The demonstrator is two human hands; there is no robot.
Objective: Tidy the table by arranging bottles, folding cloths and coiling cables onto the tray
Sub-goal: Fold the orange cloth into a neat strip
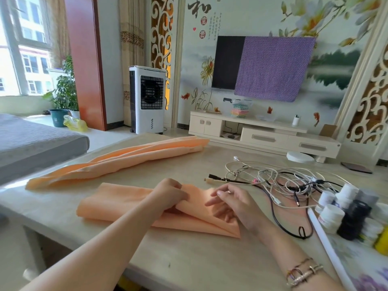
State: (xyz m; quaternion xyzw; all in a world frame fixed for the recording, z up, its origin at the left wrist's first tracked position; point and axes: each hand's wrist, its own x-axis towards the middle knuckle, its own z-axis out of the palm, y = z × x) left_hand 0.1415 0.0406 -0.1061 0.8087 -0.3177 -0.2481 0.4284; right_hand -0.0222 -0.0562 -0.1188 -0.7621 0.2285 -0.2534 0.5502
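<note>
The left hand (172,194) pinches a fold of the near peach cloth (126,204), lifting it to double the fabric over, while the right hand (233,203) rests flat and relaxed on it, probably to pin the layer. The cloth lies near the tabletop's (189,259) front edge; the tangled cables (279,179) and bottles (344,208) lie toward the right edge, bottles already on the tray (327,248).

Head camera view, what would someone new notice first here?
Two hands at the center: the left hand grips a fold of the near orange cloth while the right hand rests open on it. A second orange cloth lies behind, a tangle of cables at right, and bottles on the tray.
</note>
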